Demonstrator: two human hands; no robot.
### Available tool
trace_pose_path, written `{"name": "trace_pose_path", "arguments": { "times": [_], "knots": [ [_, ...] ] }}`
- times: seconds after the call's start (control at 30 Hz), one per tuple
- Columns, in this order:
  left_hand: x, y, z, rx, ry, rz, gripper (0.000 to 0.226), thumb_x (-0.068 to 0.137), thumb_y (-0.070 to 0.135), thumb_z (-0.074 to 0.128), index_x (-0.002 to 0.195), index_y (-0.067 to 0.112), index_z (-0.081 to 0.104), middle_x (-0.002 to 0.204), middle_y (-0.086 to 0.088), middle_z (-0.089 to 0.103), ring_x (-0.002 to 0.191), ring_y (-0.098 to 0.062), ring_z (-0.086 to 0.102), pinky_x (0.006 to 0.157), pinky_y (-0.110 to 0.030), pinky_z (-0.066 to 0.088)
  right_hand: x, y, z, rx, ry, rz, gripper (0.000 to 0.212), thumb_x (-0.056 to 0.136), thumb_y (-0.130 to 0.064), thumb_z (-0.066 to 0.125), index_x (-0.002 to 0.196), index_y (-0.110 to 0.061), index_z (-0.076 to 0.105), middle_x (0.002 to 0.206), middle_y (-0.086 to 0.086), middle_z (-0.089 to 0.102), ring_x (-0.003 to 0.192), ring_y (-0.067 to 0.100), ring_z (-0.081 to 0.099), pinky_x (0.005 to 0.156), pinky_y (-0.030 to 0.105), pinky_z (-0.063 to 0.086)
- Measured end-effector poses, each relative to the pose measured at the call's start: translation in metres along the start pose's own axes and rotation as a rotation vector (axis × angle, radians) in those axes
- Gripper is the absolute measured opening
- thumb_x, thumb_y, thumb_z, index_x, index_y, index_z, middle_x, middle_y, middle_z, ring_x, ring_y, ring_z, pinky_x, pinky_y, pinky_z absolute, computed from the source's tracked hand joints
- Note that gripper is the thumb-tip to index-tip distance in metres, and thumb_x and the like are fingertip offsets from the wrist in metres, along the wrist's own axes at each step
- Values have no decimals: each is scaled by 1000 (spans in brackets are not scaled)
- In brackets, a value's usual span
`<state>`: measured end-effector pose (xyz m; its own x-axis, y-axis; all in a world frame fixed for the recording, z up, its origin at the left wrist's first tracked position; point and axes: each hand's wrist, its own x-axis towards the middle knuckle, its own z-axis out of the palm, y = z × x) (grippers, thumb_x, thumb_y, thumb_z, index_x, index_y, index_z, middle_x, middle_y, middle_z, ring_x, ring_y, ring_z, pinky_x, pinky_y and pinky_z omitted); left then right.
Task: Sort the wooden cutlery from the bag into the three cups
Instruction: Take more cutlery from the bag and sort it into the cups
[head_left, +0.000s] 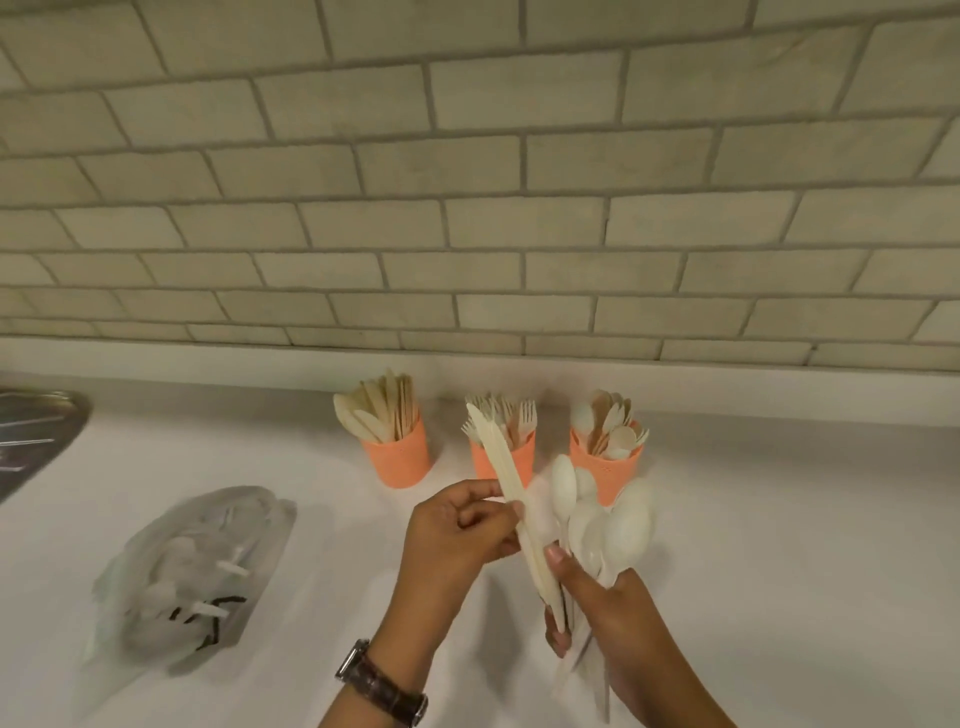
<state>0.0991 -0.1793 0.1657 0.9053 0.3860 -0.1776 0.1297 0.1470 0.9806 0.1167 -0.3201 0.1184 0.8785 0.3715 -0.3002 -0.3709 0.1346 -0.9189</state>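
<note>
Row on bench (779, 519) against tiled wall (467, 208): knife cup (397, 460) left, fork cup (522, 460) middle, spoon cup (608, 475) right. Bag (192, 566) on bench front-left. Sink (36, 436) far left. Left hand (457, 535) on knives (532, 551), right hand (608, 608) with spoons (626, 530), just before the cups.

A single wide-angle camera worn on the person's head looked forward and down from close above the left hand (457, 535) and the right hand (613, 613), which sat low and just right of centre in its frame. Past the hands it faced the white table (779, 519) and, beyond that, the tiled wall (467, 208) filling the upper half, its lines bowed by the lens.
</note>
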Motion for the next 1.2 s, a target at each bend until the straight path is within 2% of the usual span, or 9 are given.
{"name": "trace_pose_path", "arguments": {
  "times": [0.13,0.27,0.53,0.67,0.8,0.97,1.03,1.1,1.2],
  "knots": [
    [9,-2,-4,-43,-23,-37,16,76,2,71,92,3,69,80,-14,74,71,-21,72,64,-24,57,14,-2,6,-177,96,-72,32,88,-27,63,62,-8,60,47,17,51,42,26,49,52,33,43],
    [14,-7,-6,-38,-27,-63,15,76,2,71,90,2,70,80,-16,74,68,-20,71,62,-23,57,19,-8,12,-274,144,-114,35,88,-27,62,63,-3,56,45,13,49,39,21,48,43,27,43],
    [15,-9,-16,-70,-59,-98,14,79,3,68,92,5,72,81,-12,75,66,-18,69,62,-23,57,14,-12,19,-264,164,-78,28,87,-28,65,76,-2,63,47,10,51,40,20,48,43,29,43],
    [15,-2,-25,-107,-74,-105,13,82,3,65,91,8,72,80,-8,75,67,-17,69,60,-21,56,12,-16,16,-296,77,-71,30,88,-30,63,68,-8,60,47,11,52,42,23,48,49,32,43],
    [28,11,-54,-18,-55,-106,15,88,8,57,91,12,71,74,2,74,66,-10,67,52,-16,51,7,-39,-9,-465,-191,-64,29,90,-26,63,66,-11,57,46,4,52,42,18,47,49,26,41],
    [35,15,-80,408,-404,-230,16,88,20,60,85,21,76,84,0,75,75,-10,62,65,-21,50,3,-71,-25,-828,-410,-19,21,88,-24,66,76,-8,58,52,-3,52,45,12,47,50,19,42],
    [30,9,-74,467,-551,-292,17,88,16,60,82,18,76,74,0,72,66,-9,64,62,-22,52,3,-77,-22,-947,-433,-25,19,87,-29,66,77,-13,61,56,-5,52,47,10,47,53,21,42],
    [24,3,-68,479,-695,-361,20,90,14,57,81,18,74,70,1,71,60,-10,64,60,-24,55,4,-79,-17,-1009,-427,-25,15,86,-30,67,72,-28,60,54,-14,53,47,5,45,54,21,41],
    [16,-7,-60,488,-853,-373,21,92,17,51,96,17,71,70,5,69,56,-5,56,56,-19,50,8,-78,-10,-1110,-370,-38,14,84,-33,68,77,-36,56,65,-15,56,52,2,48,52,19,40]
  ]
}}
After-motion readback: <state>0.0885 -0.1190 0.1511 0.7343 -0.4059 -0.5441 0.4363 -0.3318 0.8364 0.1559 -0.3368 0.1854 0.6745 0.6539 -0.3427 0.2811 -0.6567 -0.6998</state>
